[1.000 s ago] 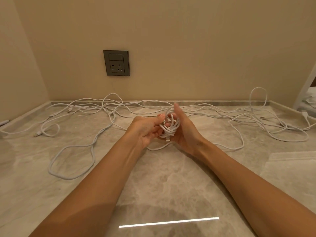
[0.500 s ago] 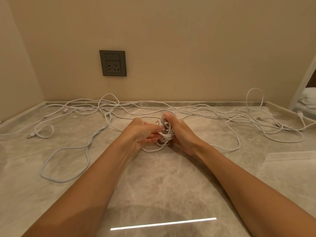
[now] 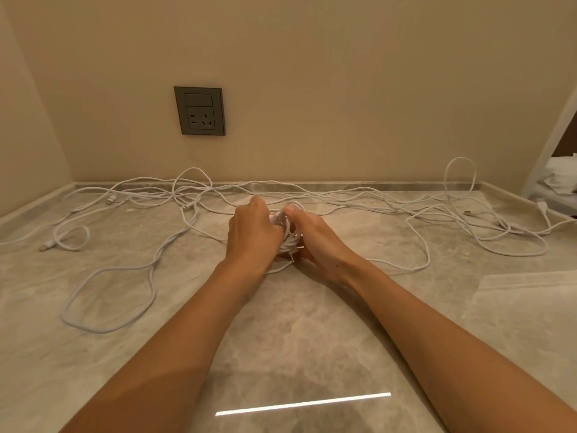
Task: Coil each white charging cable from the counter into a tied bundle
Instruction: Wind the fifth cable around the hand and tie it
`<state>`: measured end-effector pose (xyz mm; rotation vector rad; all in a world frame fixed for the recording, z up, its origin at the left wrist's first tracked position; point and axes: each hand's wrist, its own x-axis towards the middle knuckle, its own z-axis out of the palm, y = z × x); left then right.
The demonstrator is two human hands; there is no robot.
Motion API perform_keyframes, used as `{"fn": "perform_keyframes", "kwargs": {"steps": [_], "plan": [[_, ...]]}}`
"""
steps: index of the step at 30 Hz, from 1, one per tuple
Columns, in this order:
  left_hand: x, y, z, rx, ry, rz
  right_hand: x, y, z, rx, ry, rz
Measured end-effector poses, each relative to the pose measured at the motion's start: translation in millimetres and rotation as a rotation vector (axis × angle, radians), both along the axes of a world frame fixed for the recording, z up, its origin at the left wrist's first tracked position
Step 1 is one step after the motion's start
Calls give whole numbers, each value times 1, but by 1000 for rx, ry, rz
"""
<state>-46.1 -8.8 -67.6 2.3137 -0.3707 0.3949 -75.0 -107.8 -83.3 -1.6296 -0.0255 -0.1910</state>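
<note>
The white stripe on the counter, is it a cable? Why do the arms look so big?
Head view: the stripe is glare, some light mirrored in the shiny counter, not a cable; head view: the wide lens stretches the arms near the camera and slants the edges of the wall.

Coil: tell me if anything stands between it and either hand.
Nothing visible does. The left hand and right hand both grip the coil directly; loose cables lie behind and beside them on the counter.
</note>
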Motion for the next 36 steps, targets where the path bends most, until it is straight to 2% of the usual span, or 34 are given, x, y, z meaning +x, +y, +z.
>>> {"fn": "perform_keyframes", "kwargs": {"steps": [4, 8, 10, 12, 14, 19, 29, 33, 36], "plan": [[12, 5, -1, -152, -16, -42, 0, -5, 0, 127, 71, -67], [12, 7, -1, -229, 95, -135, -1, -5, 2, 449, 90, -8], [13, 7, 1, -340, 145, -153, 0, -6, 2, 493, 72, -15], [13, 7, 3, -405, 221, -192, 2, -8, 2, 451, 54, -55], [11, 9, 4, -362, 263, -226, 5, -12, 0, 396, 39, -111], [2, 7, 3, -191, 169, -245, 8, -16, 0, 393, -37, -221], [3, 2, -2, -210, 220, -237, 8, -15, -4, 183, -24, -179], [5, 3, -1, -235, 324, -211, 6, -14, -4, 114, -36, -136], [7, 7, -2, -273, 389, -253, 6, -16, 0, -20, -70, -135]]}}
